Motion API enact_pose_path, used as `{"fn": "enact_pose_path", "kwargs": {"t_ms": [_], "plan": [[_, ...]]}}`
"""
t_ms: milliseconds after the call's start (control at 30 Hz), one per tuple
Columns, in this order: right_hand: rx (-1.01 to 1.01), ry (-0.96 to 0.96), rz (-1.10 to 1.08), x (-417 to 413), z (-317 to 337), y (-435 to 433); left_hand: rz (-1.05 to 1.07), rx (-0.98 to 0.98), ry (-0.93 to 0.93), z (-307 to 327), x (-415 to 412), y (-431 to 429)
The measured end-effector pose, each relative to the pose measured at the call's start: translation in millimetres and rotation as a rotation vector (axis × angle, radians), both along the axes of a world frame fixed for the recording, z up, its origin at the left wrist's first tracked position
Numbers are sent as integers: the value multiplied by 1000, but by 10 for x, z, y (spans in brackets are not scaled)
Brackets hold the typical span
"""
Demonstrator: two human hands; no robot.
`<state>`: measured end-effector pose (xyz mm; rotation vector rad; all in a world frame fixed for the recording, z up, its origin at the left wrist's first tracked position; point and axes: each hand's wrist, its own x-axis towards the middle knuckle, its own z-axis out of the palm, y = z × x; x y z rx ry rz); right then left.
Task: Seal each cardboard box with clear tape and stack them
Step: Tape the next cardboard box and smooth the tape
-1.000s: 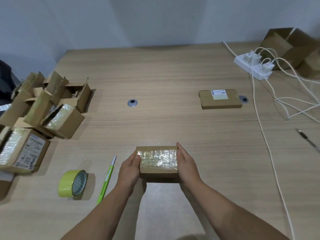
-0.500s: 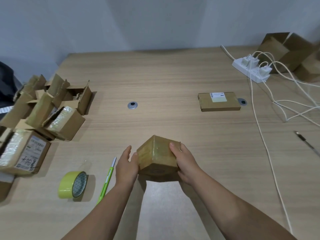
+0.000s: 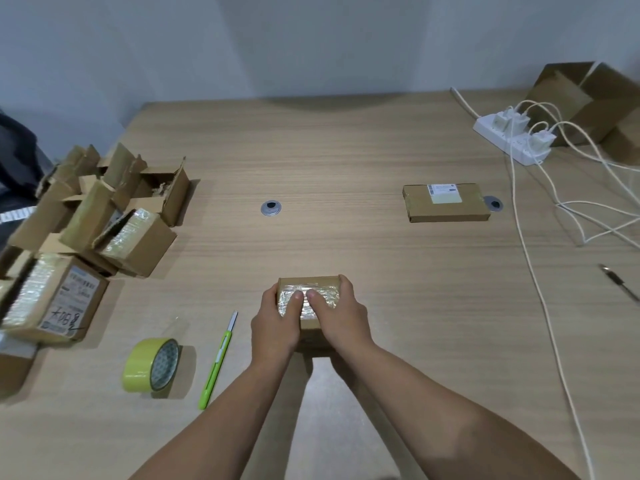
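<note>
Handwriting in black marker crosses the printed label of the large box (image 3: pixel 65 299), left of the small taped box (image 3: pixel 308 282), but is unreadable; print on the white label of the flat box (image 3: pixel 445 202), far right of it, is too small. Both hands, left hand (image 3: pixel 277 323) and right hand (image 3: pixel 341 317), grip the small taped box, thumbs pressed on its taped top, covering its near half and any contact with the table (image 3: pixel 346 150).

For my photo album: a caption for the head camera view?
Left hand and right hand hold a taped cardboard box on the wooden table.
</note>
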<state>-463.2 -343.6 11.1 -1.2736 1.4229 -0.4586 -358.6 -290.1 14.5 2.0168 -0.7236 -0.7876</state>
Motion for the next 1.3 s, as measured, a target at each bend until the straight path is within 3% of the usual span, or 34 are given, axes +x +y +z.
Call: {"fn": "enact_pose_path", "kwargs": {"t_ms": [300,567,867,1300], "plan": [[-26,105,49,-49,-47,-40,-25,-26,-84,-67,98,-44],[-46,72,10,-95,-40,-70,-7,-36,-88,-36,112,-38],[13,93,-13,17,65,-122,54,148,-99,138,104,-203],[-52,58,-50,-1,82,-129,63,58,-120,92,194,-207]]}}
